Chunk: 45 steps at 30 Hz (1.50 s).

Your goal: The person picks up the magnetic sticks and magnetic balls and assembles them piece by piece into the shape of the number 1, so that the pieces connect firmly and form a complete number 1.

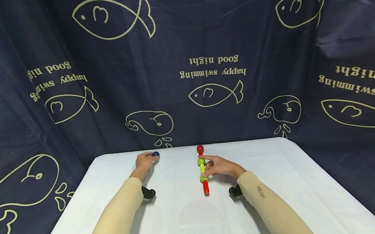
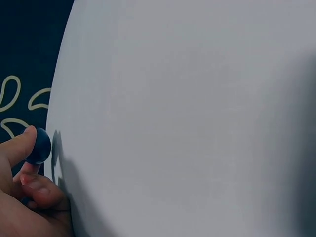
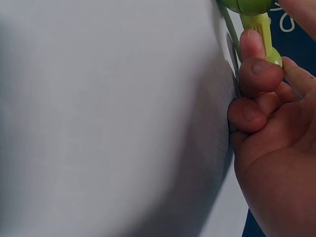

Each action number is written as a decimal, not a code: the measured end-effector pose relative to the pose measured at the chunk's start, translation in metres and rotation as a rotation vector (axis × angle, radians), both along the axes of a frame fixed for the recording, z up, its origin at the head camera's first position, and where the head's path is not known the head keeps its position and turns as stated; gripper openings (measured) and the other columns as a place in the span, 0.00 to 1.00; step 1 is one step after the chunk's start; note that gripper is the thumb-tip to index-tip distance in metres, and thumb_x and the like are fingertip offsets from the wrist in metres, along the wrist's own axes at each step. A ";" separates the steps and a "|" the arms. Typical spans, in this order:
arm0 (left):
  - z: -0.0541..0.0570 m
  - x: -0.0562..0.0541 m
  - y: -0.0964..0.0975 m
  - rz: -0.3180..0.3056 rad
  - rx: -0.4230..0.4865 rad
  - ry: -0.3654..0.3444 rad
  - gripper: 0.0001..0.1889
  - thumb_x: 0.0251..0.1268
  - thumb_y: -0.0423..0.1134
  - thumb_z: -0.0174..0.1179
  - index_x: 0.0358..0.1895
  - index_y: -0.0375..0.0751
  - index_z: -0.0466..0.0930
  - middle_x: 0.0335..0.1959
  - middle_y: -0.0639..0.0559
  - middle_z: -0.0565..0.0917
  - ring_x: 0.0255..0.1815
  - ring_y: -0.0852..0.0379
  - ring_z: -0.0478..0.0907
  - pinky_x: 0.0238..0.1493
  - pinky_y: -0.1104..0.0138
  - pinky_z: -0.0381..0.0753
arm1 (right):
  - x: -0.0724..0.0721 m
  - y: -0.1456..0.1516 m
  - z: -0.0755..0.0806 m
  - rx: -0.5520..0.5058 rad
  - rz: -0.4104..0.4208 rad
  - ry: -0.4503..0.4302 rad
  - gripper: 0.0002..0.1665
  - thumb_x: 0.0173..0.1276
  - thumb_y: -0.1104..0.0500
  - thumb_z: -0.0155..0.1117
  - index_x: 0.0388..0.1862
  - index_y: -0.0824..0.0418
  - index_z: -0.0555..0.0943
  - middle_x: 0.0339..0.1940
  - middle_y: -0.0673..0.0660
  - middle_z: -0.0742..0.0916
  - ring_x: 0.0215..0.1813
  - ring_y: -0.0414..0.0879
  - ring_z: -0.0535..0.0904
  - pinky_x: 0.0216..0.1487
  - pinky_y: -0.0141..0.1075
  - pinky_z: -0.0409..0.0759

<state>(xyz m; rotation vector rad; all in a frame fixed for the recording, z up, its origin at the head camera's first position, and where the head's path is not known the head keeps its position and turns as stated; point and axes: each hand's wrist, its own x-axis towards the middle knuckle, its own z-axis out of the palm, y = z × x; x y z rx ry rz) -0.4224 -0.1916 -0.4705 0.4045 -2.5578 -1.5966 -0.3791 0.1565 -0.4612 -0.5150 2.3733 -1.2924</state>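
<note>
At the far left part of the table, my left hand [image 1: 144, 160] pinches a glossy dark blue ball [image 1: 155, 154]; in the left wrist view the thumb presses one side of this ball [image 2: 42, 146]. My right hand [image 1: 221, 165] grips a straight toy chain of rods and balls [image 1: 206, 188], right of the middle. From far end to near, the chain runs red ball [image 1: 200, 149], red rod, green ball [image 1: 201, 162], yellow-green rod, green ball [image 1: 204, 178], red rod. The index finger reaches along its far part, the thumb lies at the nearer green ball, and fingers curl at the yellow-green rod [image 3: 264, 34].
A white cloth covers the table [image 1: 181, 211]. Behind its far edge hangs a dark blue curtain [image 1: 170, 60] with fish and whale drawings. Black wrist mounts [image 1: 148, 193] stick out inward from both beige sleeves [image 1: 119, 212].
</note>
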 end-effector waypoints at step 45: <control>0.005 0.053 0.046 -0.176 0.081 0.075 0.23 0.58 0.44 0.72 0.55 0.37 0.85 0.64 0.38 0.78 0.64 0.42 0.72 0.65 0.49 0.69 | -0.004 0.001 -0.001 -0.025 0.004 -0.024 0.54 0.59 0.53 0.78 0.81 0.51 0.60 0.31 0.51 0.81 0.27 0.42 0.68 0.30 0.32 0.66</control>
